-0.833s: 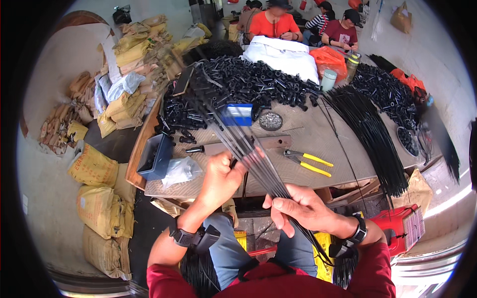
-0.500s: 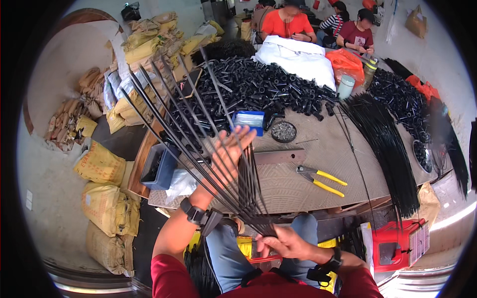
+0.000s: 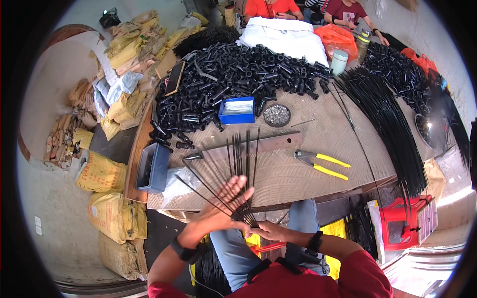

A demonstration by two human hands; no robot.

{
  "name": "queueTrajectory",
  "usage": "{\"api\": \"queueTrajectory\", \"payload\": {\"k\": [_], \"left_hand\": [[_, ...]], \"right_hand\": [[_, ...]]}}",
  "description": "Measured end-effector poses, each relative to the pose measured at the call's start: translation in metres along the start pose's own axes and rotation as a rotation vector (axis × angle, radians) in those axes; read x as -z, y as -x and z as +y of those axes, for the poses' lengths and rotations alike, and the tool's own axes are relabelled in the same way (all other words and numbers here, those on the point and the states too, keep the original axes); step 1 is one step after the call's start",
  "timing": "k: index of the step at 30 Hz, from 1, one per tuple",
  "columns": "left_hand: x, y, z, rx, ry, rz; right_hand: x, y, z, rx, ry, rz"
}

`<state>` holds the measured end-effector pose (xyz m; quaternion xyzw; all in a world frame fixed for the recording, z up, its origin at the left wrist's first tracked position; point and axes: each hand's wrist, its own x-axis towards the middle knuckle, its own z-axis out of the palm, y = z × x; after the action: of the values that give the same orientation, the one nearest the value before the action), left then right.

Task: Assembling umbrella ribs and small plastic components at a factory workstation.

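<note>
Low in the frame's centre I see the right hand clamped on the base of a fan of thin black rods. The left hand lies flat against them, fingers spread; whether it grips any, I cannot tell. Yellow-handled pliers lie right of centre on the table.

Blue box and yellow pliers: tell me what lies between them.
In the head view, a round tin of small metal bits sits between the blue box and the pliers.
</note>
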<state>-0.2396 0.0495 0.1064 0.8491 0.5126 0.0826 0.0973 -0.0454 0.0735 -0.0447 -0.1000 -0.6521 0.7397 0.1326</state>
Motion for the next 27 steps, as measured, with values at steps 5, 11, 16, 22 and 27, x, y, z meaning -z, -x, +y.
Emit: {"api": "queueTrajectory", "payload": {"k": [5, 11, 16, 22, 27], "left_hand": [[-0.021, -0.012, 0.006, -0.042, -0.124, 0.164], [-0.022, -0.021, 0.003, -0.148, -0.133, 0.353], [-0.016, -0.012, 0.002, 0.029, -0.223, 0.205], [-0.003, -0.020, 0.002, 0.029, -0.330, 0.148], [-0.004, -0.015, 0.001, -0.024, -0.142, 0.170]], "right_hand": [[0.024, 0.000, 0.005, 0.003, 0.798, -0.089], [0.050, 0.027, -0.204, -0.149, 1.253, -0.416], [0.103, -0.060, -0.282, 0.355, 1.400, 0.181], [0.191, -0.190, -0.238, 0.222, 1.027, 0.501], [0.195, -0.230, -0.201, 0.098, 1.617, 0.481]]}}
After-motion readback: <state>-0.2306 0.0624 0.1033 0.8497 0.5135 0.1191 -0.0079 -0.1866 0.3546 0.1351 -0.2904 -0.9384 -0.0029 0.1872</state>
